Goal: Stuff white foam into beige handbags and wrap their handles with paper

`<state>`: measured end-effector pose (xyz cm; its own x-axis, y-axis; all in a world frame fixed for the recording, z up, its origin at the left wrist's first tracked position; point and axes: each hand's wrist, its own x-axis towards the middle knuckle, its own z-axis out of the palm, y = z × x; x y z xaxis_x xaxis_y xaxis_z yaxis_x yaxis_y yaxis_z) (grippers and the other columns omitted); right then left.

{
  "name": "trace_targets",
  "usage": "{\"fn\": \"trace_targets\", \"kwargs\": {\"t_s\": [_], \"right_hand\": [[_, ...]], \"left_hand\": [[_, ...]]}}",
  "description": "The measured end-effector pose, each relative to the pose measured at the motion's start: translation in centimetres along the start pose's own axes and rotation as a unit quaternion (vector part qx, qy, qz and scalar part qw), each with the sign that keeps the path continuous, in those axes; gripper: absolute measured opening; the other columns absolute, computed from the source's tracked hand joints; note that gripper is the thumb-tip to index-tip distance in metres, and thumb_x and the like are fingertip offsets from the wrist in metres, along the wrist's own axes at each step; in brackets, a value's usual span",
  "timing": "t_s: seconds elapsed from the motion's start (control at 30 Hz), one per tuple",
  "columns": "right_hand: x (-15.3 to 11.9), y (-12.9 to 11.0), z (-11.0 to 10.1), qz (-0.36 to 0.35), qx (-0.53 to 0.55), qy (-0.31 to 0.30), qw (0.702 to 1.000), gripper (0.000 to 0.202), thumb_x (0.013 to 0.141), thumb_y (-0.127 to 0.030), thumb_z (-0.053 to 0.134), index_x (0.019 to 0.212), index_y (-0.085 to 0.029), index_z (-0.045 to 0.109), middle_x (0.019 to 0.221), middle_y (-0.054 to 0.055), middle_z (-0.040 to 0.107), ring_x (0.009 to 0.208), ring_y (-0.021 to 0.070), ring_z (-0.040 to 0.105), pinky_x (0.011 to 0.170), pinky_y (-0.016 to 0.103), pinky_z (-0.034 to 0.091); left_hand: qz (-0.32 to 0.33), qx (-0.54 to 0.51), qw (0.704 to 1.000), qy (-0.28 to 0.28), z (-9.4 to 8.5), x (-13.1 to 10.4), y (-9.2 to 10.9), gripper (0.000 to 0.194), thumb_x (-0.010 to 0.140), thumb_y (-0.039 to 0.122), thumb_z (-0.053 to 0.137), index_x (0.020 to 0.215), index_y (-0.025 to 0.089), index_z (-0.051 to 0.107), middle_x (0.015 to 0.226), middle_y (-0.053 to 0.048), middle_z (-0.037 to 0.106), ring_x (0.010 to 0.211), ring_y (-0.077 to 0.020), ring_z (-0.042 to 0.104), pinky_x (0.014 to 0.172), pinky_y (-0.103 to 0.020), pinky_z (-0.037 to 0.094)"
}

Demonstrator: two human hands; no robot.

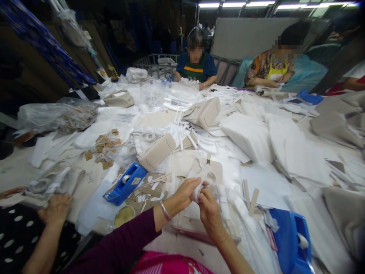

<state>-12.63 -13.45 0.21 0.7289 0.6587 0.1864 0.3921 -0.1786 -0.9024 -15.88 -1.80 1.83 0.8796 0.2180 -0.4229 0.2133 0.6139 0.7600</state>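
In front of me a beige handbag [217,169] lies flat, with a small gold-coloured clasp near its far side. Over it, my left hand [186,190] and my right hand [210,209] meet, fingers closed around a piece of translucent white wrapping [196,195]. Whatever is inside the wrapping is hard to make out. A metal bracelet circles my left wrist. White tissue and thin film lie around the bag.
A blue tape dispenser [127,183] stands to the left, another blue tape dispenser [296,239] to the right. Brown tags [107,146] are scattered at left. More beige bags [158,152] and white sheets cover the table. Beside me a co-worker's hand [58,207] touches a wrapped bag; other people sit opposite.
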Motion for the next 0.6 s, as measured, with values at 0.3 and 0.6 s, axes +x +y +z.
{"fn": "trace_targets", "kwargs": {"t_s": [0.3,0.6], "right_hand": [[-0.5,1.6,0.7,0.077,0.046,0.008,0.996,0.006,0.073,-0.019,0.054,0.068,-0.020,0.051,0.075,0.000,0.051,0.074,0.0167,0.048,0.069,0.028,0.040],[0.2,2.5,1.4,0.107,0.039,0.014,0.993,0.007,0.073,-0.020,0.050,0.066,-0.021,0.050,0.073,0.001,0.050,0.072,0.0176,0.048,0.069,0.029,0.039]], "left_hand": [[-0.019,0.020,0.999,0.027,-0.3,1.1,-1.7,0.047,0.078,0.054,0.061,0.093,0.010,0.064,0.084,-0.008,0.063,0.075,-0.0167,0.057,0.072,-0.029,0.044],[-0.070,0.013,0.997,0.036,-1.0,2.8,-1.9,0.043,0.075,0.052,0.065,0.084,0.010,0.063,0.073,-0.005,0.061,0.068,-0.0153,0.056,0.066,-0.027,0.042]]}}
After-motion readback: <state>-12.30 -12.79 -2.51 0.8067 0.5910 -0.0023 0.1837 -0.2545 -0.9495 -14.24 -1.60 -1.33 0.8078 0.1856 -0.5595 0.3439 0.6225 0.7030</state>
